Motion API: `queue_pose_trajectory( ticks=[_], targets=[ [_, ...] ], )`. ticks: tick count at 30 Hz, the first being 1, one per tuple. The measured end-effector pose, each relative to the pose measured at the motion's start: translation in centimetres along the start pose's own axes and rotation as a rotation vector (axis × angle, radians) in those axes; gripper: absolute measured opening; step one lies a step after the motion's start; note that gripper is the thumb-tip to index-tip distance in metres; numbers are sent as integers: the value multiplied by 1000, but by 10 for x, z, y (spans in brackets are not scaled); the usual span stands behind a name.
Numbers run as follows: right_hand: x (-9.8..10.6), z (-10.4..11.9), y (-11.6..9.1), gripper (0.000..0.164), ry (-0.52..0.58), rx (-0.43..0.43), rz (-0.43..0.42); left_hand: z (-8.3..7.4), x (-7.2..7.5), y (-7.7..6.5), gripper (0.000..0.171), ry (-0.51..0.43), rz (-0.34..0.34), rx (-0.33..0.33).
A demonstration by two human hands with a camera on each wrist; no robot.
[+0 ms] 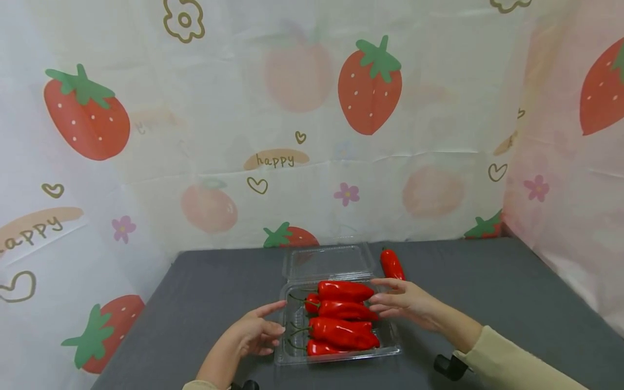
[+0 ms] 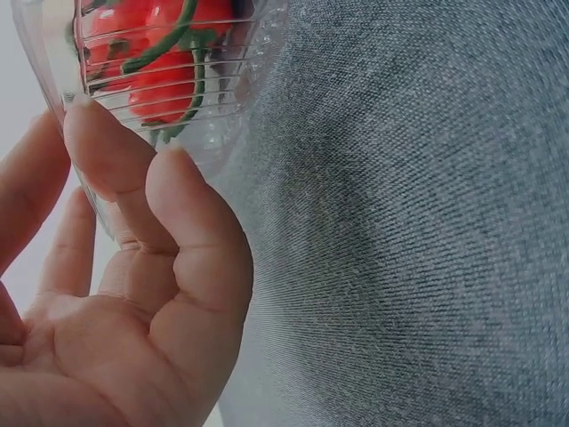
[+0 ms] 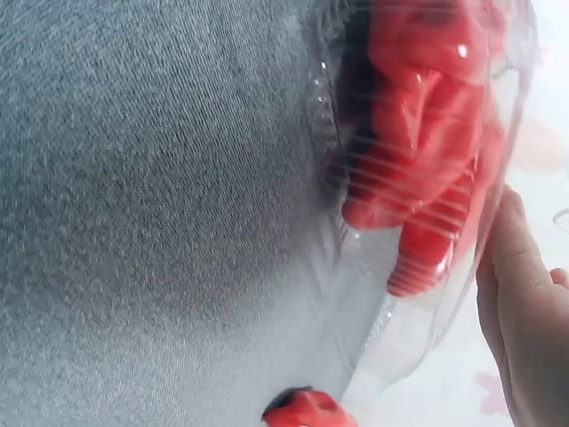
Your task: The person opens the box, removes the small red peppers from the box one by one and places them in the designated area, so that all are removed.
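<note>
A clear plastic clamshell box (image 1: 336, 356) stands on the grey cloth with several red peppers (image 1: 343, 331) lying side by side in it, green stems to the left. My left hand (image 1: 255, 330) is at the box's left side, index finger stretched toward the rim and the other fingers loosely bent. In the left wrist view its fingertips (image 2: 89, 133) overlap the ribbed plastic wall, close to the stems. Over the right rim my right hand (image 1: 409, 303) reaches with fingers extended, tips beside the ends of the upper peppers. Neither hand grips a pepper.
The box's transparent lid (image 1: 331, 262) lies folded back behind it. One more red pepper (image 1: 392, 264) rests on the grey tablecloth (image 1: 219, 281) behind the right hand. A strawberry-printed curtain (image 1: 219, 108) hangs along the table's back edge and sides.
</note>
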State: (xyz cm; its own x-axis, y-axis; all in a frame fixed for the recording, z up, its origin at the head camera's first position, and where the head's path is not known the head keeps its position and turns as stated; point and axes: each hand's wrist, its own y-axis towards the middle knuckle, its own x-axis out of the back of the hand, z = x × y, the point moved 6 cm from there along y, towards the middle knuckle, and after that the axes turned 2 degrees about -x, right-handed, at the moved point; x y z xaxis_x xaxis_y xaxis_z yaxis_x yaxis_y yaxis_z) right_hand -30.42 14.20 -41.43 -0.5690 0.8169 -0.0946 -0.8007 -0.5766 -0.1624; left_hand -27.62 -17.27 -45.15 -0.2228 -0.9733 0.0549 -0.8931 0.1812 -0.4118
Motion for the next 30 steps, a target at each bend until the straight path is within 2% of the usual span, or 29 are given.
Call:
queue_pose_trajectory(
  ticks=[6, 15, 21, 30],
  targets=[
    [-10, -2, 5, 69, -61, -13, 4, 0, 0, 1, 67, -1, -7, -1],
    [-27, -5, 14, 56, -281, 29, 20, -1, -1, 0, 67, -11, -7, 5],
    [-34, -9, 19, 54, -376, 41, 45, 0, -1, 0, 68, -10, -2, 8],
    [-45, -10, 22, 55, -444, 54, 105, -1, -1, -1, 68, -10, 3, 14]
  ],
)
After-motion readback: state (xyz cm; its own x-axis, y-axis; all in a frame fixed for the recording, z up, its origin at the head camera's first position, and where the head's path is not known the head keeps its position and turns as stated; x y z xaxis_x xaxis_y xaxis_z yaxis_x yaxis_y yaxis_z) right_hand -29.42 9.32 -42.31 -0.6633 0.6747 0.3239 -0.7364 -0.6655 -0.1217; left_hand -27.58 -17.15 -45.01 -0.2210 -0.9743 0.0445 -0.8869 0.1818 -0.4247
